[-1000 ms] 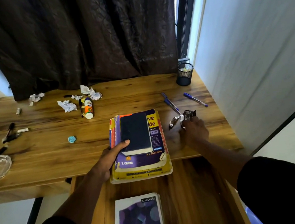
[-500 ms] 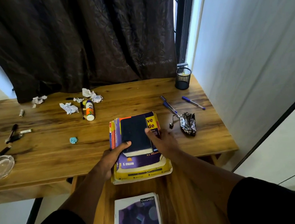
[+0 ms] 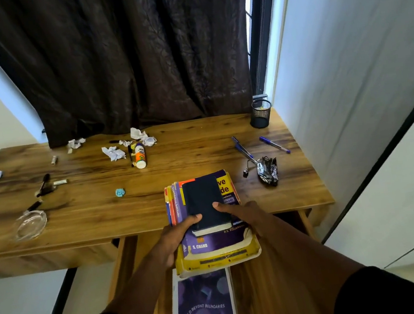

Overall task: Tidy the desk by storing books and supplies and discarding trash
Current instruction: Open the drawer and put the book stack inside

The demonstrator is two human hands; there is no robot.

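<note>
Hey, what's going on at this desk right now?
A person is tidying a wooden desk. Both hands, left hand and right hand, grip a stack of books at the desk's front edge, above an open drawer that already holds a purple notebook. Crumpled paper, a glue bottle, pens and a foil wrapper lie on the desk.

Single head-worn view, forward and down over desk (image 3: 154,209)

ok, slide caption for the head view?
Both hands grip the book stack over the open drawer.
</note>
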